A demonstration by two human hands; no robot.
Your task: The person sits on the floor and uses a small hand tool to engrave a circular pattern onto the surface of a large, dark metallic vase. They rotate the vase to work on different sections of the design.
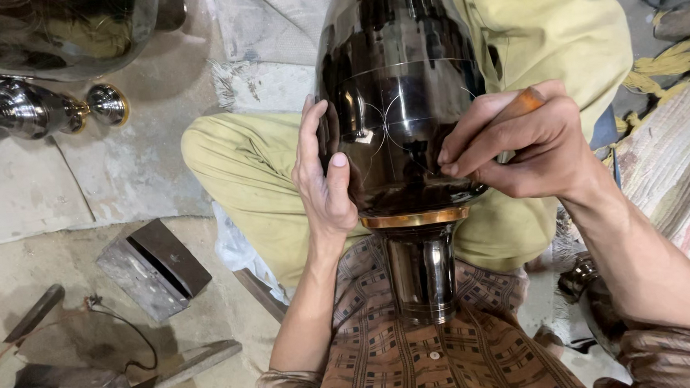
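The dark vase (399,97) lies between the hands: left (324,175) flat against it, right (515,142) seemingly pinching a wooden-handled tool (517,106).

On the floor (139,165) to your left lies a metal block (154,268) with a slot. Near it, lower down, you see a hammer (95,384). Two polished vessels (53,32) sit at top left, one with a brass knob (108,104).

The person wears a brown checked buttoned shirt (416,355) with rolled sleeves and pale olive-yellow trousers (241,168).
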